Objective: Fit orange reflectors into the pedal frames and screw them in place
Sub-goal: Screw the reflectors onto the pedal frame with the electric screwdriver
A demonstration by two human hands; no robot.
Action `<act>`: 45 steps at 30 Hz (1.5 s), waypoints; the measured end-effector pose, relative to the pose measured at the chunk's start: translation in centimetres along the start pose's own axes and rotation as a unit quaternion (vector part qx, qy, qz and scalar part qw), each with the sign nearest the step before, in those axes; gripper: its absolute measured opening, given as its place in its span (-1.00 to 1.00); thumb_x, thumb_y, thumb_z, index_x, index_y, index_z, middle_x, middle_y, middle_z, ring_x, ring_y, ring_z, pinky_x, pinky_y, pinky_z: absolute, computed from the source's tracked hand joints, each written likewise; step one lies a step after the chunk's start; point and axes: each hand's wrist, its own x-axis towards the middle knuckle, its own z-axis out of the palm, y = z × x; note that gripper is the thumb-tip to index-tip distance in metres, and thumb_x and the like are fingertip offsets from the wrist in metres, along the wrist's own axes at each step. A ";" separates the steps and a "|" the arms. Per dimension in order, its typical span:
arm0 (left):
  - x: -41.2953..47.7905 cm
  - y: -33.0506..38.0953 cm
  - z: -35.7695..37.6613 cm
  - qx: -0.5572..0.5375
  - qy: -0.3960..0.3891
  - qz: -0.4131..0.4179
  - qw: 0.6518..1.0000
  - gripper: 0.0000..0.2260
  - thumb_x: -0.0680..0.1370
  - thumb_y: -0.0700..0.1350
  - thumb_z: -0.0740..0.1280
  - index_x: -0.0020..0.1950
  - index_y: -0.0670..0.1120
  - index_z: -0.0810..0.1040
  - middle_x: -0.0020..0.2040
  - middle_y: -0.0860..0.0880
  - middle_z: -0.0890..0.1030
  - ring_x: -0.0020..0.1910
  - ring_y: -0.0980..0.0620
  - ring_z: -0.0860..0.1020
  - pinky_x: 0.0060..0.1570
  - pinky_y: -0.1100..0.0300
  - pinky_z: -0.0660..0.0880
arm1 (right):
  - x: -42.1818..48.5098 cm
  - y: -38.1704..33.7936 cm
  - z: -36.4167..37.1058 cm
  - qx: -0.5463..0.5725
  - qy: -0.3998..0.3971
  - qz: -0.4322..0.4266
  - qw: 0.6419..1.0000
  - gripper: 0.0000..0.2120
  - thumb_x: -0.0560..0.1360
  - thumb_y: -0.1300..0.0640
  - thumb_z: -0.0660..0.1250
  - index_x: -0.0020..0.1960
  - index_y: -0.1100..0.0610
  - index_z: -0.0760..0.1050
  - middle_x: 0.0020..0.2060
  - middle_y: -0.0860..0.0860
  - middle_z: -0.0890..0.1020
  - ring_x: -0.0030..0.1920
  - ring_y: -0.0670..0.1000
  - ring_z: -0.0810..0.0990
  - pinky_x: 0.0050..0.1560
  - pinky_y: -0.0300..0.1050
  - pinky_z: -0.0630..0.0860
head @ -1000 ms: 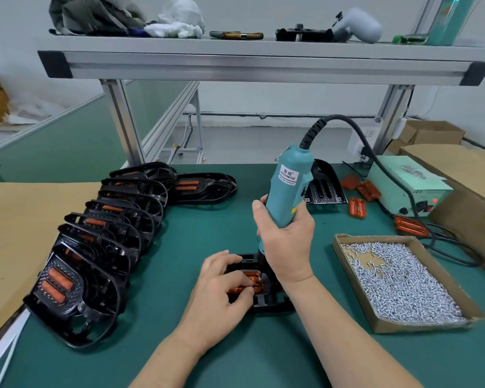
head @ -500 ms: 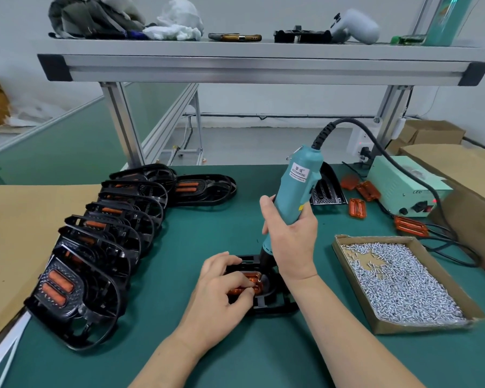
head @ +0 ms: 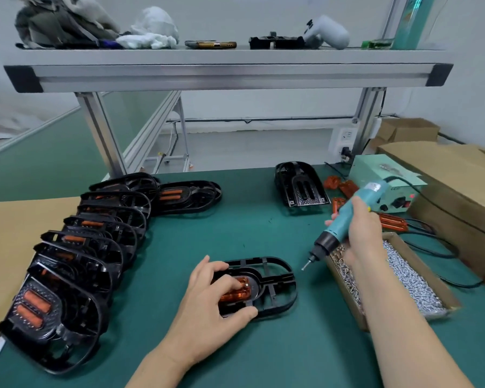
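Left hand: the left hand (head: 207, 301) has fingers curled over the orange reflector (head: 235, 292) and thumb hooked on the near rim of the pedal frame (head: 287, 278), pinching the two together. Looks like that keeps the reflector seated in its slot.
Task piece: the reflector sits in the middle of the pedal frame, which lies flat on the green mat (head: 235, 233).
Right hand: the right hand (head: 364, 233) is wrapped tight round the teal screwdriver (head: 345, 217), off to the right of the pedal frame, with the tool tilted and its tip clear of the frame.
Screw supply: the cardboard box (head: 350, 303) of silver screws (head: 415, 287) is just right of the pedal frame, under that right hand. I'd say the tip is angled there to collect a screw.
Done pile: a row of pedals (head: 95, 247) with reflectors fitted overlaps to the left of the pedal frame, out of the work area.
Spares: beyond the pedal frame, to its right, stand an unfilled frame (head: 300, 186) and loose reflectors (head: 345, 189), within reach for the next round.
Stage: reflector placed, fastening apparently under way.
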 end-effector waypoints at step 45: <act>1.8 2.4 1.6 -0.014 0.094 0.012 0.995 -0.65 0.41 0.31 0.29 0.04 0.16 0.64 0.32 0.14 0.43 0.55 0.18 0.08 0.42 0.17 0.16 | -2.7 -1.8 -8.7 -0.677 -0.103 -0.113 0.720 -0.84 0.50 0.14 0.40 -0.26 0.06 0.58 -0.34 -0.05 0.65 -0.25 -0.03 0.59 -0.35 -0.16 0.40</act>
